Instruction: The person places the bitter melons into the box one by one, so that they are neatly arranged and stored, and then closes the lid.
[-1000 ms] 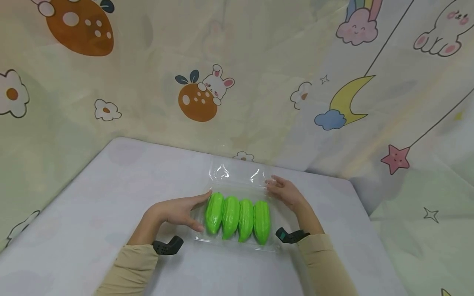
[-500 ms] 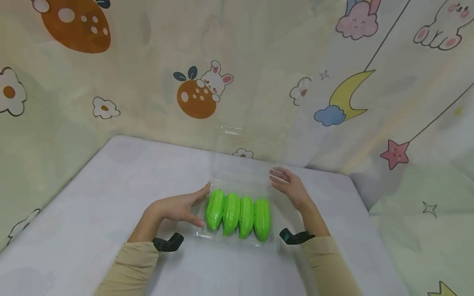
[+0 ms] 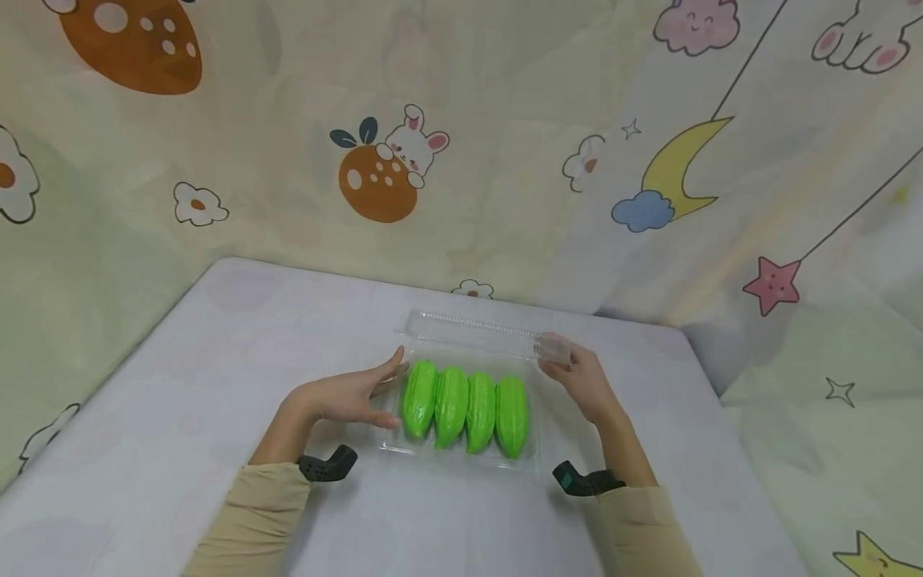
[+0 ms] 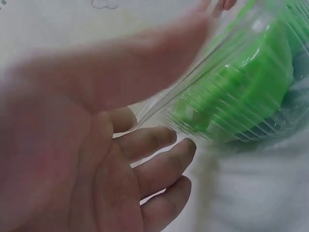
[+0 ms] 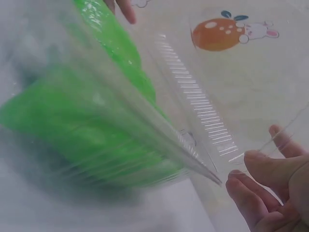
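Note:
A clear plastic clamshell box (image 3: 461, 463) lies on the table with its lid (image 3: 469, 330) tipped back along the far side. Several bright green, ridged gourds (image 3: 452, 407) lie side by side in its base. My left hand (image 3: 353, 398) is at the box's left end, thumb and fingers spread; in the left wrist view its relaxed fingers (image 4: 164, 166) lie right by the ribbed wall. At the lid's right end, my right hand (image 3: 582, 381) pinches the lid between thumb and fingers. The ribbed plastic overlaps some of those fingers in the head view.
A white cloth covers the table (image 3: 216, 385), which ends just behind the lid. Behind it hangs a curtain (image 3: 288, 144) printed with cartoon rabbits, flowers and a moon. A dark wrist device (image 3: 328, 464) sits at the left wrist, and another device (image 3: 587, 481) at the right.
The lid swung upright half a second ago and now sits lower behind the base. My right hand has shifted slightly right and now pinches the lid's end. The left hand has barely moved.

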{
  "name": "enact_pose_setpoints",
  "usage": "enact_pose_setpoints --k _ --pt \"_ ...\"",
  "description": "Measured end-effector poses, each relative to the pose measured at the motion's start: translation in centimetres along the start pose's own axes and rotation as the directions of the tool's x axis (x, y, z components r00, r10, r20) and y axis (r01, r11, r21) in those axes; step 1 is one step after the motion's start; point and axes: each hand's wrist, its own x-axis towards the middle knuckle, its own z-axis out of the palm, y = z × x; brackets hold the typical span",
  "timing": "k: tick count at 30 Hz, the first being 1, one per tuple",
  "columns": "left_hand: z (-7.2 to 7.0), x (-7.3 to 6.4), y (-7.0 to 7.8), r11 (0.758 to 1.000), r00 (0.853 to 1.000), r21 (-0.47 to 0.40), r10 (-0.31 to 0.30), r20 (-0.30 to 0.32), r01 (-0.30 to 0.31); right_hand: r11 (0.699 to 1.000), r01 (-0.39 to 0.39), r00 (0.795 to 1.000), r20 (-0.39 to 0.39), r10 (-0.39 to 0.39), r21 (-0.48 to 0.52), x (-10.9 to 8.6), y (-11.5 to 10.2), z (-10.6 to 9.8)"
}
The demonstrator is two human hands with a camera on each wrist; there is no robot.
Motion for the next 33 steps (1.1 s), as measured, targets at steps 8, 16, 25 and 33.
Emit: enact_pose_setpoints --k 8,16,25,33 --pt "-0.1 0.2 -0.7 0.964 0.989 -0.249 -0.116 -0.093 0.089 0.998 0.059 0.998 0.029 -0.059 0.009 -1.5 0.5 0.5" --pt "-0.1 0.6 -0.1 0.953 0.987 -0.28 -0.142 -0.079 0.115 0.996 0.09 0.993 0.081 -0.089 -0.006 -2.5 1.1 0.7" --pt "-0.4 0.3 0.0 0.991 0.992 -0.107 -0.085 -0.091 0.075 0.99 0.135 0.982 0.126 -0.14 0.049 -3.7 1.0 0.8" --pt "0.3 -0.3 0.5 0.997 0.988 -0.037 -0.075 -0.139 0.07 0.991 0.135 0.977 0.167 -0.13 -0.019 -6.0 0.6 1.0"
